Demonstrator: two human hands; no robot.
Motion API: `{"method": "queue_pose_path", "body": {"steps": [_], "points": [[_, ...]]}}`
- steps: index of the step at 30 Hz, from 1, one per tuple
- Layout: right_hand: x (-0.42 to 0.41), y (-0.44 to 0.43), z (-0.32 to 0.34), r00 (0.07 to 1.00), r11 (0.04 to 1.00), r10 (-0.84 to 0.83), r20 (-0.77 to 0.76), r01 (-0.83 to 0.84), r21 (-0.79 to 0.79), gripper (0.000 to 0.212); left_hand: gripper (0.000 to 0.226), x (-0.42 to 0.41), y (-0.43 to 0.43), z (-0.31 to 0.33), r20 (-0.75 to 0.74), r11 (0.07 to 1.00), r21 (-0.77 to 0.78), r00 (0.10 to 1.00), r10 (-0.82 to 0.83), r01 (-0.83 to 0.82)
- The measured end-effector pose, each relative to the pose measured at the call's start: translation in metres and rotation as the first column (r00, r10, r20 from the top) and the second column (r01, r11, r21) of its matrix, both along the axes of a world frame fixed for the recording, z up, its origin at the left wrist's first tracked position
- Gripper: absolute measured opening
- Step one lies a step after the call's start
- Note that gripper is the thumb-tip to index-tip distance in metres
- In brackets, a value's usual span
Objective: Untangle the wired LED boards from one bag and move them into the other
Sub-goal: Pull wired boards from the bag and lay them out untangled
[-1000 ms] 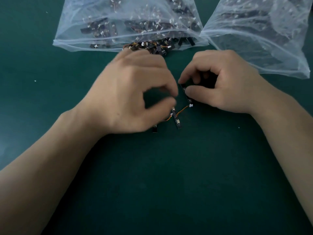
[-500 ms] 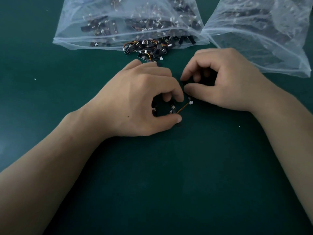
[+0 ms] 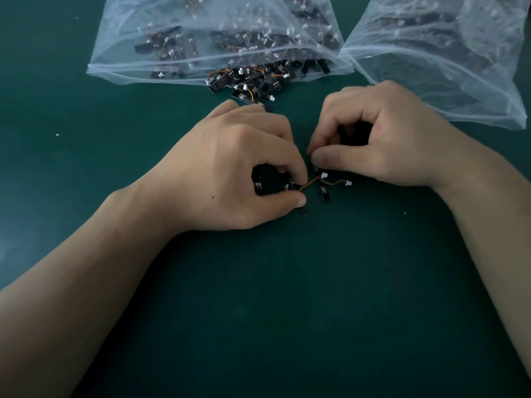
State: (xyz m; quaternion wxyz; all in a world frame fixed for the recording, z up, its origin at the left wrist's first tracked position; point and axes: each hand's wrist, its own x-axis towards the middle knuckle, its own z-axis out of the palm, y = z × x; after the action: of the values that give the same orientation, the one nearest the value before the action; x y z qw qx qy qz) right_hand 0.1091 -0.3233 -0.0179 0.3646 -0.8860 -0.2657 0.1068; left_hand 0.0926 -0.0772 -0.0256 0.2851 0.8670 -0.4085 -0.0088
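Parted slightly below the spilled pile (image 3: 250,81), left hand (image 3: 230,168) and right hand (image 3: 388,142) pinched tangled boards (image 3: 324,192); slow pulling seemed wisest.

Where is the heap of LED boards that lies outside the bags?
In the head view, the heap lies top centre at the mouth of the left bag, just beyond the left hand.

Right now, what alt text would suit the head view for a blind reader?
The left hand and right hand pinch a tangle of wired LED boards on a green table. Beyond lie a left bag, a pile spilling from its mouth, and a right bag.
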Motion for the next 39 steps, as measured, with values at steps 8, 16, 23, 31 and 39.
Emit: {"method": "queue_pose_path", "body": {"steps": [8,16,23,31,39], "points": [[-0.001,0.0,0.0,1.0,1.0,0.018,0.0,-0.018,-0.023,0.007,0.016,0.0,0.0,-0.001,-0.001,0.999,-0.03,1.0,-0.011,0.011],[-0.001,0.001,-0.005,0.997,0.993,-0.083,-0.004,0.083,0.078,0.007,0.015,0.01,0.003,0.002,0.065,0.954,-0.25,0.98,0.187,-0.165],[0.0,0.001,-0.007,0.994,0.992,-0.106,0.008,0.105,0.065,0.005,0.015,0.028,0.022,-0.003,0.031,0.803,-0.29,0.834,0.551,-0.52],[-0.001,0.001,-0.007,0.994,0.992,-0.11,0.017,0.109,0.063,0.003,0.015,0.022,0.02,0.001,0.014,0.859,-0.158,0.868,0.496,-0.487],[-0.001,0.001,-0.009,0.994,0.992,-0.11,0.024,0.108,0.066,0.003,0.028,0.024,0.022,0.002,-0.08,0.846,-0.189,0.866,0.493,-0.499]]}}
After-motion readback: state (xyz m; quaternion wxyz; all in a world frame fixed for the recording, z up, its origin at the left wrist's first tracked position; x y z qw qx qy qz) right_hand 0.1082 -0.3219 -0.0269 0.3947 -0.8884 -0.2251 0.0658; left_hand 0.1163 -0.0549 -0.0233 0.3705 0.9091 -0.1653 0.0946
